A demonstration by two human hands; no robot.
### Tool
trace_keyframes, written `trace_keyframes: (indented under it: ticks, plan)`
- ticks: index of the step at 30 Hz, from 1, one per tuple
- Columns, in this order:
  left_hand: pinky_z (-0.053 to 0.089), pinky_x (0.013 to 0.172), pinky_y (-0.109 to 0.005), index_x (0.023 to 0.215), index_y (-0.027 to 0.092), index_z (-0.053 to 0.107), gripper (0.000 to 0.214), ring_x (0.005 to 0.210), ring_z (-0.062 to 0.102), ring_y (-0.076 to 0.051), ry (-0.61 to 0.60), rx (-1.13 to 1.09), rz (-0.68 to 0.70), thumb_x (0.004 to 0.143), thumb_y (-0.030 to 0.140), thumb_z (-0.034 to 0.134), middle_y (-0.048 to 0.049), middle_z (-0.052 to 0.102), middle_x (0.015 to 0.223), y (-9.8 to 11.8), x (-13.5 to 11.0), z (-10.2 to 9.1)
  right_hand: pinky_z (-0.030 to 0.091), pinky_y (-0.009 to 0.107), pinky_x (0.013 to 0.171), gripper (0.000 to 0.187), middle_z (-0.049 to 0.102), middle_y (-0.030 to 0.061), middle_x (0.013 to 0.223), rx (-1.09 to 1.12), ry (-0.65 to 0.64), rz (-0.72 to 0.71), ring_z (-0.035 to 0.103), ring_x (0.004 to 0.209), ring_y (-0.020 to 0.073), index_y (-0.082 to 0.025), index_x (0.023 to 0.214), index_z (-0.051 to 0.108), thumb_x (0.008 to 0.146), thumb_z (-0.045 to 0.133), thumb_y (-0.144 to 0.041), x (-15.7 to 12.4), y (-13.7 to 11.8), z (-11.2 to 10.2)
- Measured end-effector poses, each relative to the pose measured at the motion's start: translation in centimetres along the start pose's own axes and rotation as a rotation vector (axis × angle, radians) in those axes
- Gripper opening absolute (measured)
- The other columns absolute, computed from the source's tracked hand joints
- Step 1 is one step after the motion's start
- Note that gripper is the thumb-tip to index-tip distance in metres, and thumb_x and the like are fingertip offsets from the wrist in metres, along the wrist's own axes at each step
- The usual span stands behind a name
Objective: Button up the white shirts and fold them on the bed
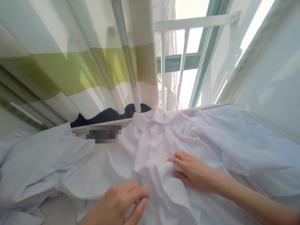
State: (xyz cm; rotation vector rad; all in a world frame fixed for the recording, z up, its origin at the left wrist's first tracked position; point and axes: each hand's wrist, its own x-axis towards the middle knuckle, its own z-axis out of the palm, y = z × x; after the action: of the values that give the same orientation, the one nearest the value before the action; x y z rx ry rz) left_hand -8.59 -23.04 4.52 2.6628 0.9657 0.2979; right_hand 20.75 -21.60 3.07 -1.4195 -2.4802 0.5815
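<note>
Lying front-up, collar [158,117] toward the white railing [194,23], the white button-up shirt [156,159] spreads beneath both hands — the right hand [191,172] with thumb and fingers parted over its front; the left hand [124,200] curled narrow — whether gripping cloth, one cannot tell.

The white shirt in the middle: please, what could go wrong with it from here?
The white shirt looks rumpled, so a sweep of the right hand could add creases. The white cloth on the left lies close beside its sleeve and might be dragged along. The collar lies near the far rim, so a forward push could crumple it.
</note>
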Motion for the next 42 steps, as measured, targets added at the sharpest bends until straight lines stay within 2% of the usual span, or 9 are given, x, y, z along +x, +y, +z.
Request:
trace_keyframes:
  ticks: [4,7,12,18,24,28,34,38,42]
  plan:
    - [0.05,0.089,-0.039,0.106,0.021,0.064,0.03,0.101,0.063,-0.027,0.313,0.095,-0.326,0.092,0.037,0.043,-0.01,0.067,0.109,-5.9,5.7,-3.7,0.051,0.032,0.071,0.028,0.069,0.0056,0.099,0.049,-0.231,0.0,0.068,0.084,0.0214,-0.025,0.113,0.067,0.093,0.048,-0.024,-0.6,0.0,-2.8]
    - [0.043,0.096,-0.049,0.104,0.015,0.063,0.033,0.11,0.058,-0.036,0.47,0.13,-0.451,0.083,0.04,0.054,-0.0169,0.066,0.11,-11.6,9.9,-3.7,0.049,0.035,0.085,0.035,0.067,0.0088,0.117,-0.026,0.035,0.069,0.065,0.103,0.0242,-0.023,0.122,0.064,0.098,0.038,-0.028,2.8,1.7,-5.9]
    - [0.048,0.071,-0.037,0.069,0.019,0.06,0.023,0.077,0.065,-0.031,0.454,0.038,-0.547,0.069,0.038,0.074,-0.0086,0.065,0.065,-16.3,14.5,-3.5,0.041,0.042,0.096,0.042,0.059,0.0212,0.13,-0.19,0.358,0.478,0.055,0.12,0.0311,-0.01,0.13,0.054,0.1,0.03,-0.024,11.4,8.0,-7.8]
    - [0.046,0.067,-0.027,0.089,0.022,0.068,0.02,0.072,0.063,-0.018,0.545,0.076,-0.468,0.086,0.039,0.057,0.0006,0.067,0.074,-16.1,15.8,-7.0,0.041,0.04,0.091,0.024,0.072,0.0121,0.1,-0.201,0.353,0.48,0.064,0.099,0.0286,-0.016,0.102,0.066,0.092,0.052,-0.031,14.1,11.3,-8.6]
    - [0.047,0.09,-0.042,0.123,0.018,0.058,0.035,0.099,0.059,-0.023,0.663,0.271,-0.486,0.096,0.036,0.048,-0.0062,0.064,0.106,-15.7,17.4,-9.3,0.033,0.047,0.102,0.041,0.061,0.0178,0.126,-0.263,0.64,0.528,0.053,0.119,0.0312,-0.013,0.125,0.057,0.099,0.032,-0.033,14.8,10.5,-10.1]
    - [0.036,0.105,-0.056,0.134,0.007,0.05,0.048,0.126,0.044,-0.036,0.585,0.375,-0.421,0.094,0.033,0.051,-0.0205,0.049,0.135,-12.6,17.2,-6.9,0.021,0.049,0.114,0.057,0.039,0.0173,0.152,-0.353,0.598,0.422,0.031,0.141,0.0306,-0.012,0.148,0.035,0.1,0.032,-0.041,13.3,8.4,-6.1]
    - [0.023,0.118,-0.054,0.147,0.013,0.038,0.059,0.142,0.032,-0.032,0.271,0.354,-0.258,0.101,0.048,0.03,-0.0151,0.044,0.151,-8.5,11.5,1.2,0.014,0.05,0.119,0.068,0.022,0.0145,0.162,-0.34,0.279,0.377,0.018,0.149,0.0309,-0.011,0.154,0.03,0.1,0.023,-0.053,10.3,6.9,1.0]
    - [0.026,0.117,-0.056,0.151,0.014,0.035,0.062,0.146,0.029,-0.032,0.117,0.306,-0.3,0.101,0.05,0.027,-0.0148,0.036,0.157,-9.3,8.5,4.0,0.015,0.048,0.12,0.065,0.026,0.0142,0.16,-0.319,0.202,0.38,0.024,0.147,0.0296,-0.013,0.152,0.034,0.101,0.024,-0.051,9.9,7.4,1.5]
    - [0.03,0.115,-0.055,0.147,0.022,0.044,0.053,0.144,0.034,-0.03,0.109,0.279,-0.245,0.101,0.046,0.031,-0.0104,0.04,0.155,-9.9,7.8,3.2,0.019,0.046,0.119,0.061,0.031,0.0149,0.158,-0.344,0.187,0.373,0.025,0.147,0.0299,-0.013,0.152,0.036,0.102,0.027,-0.047,8.8,7.2,0.8]
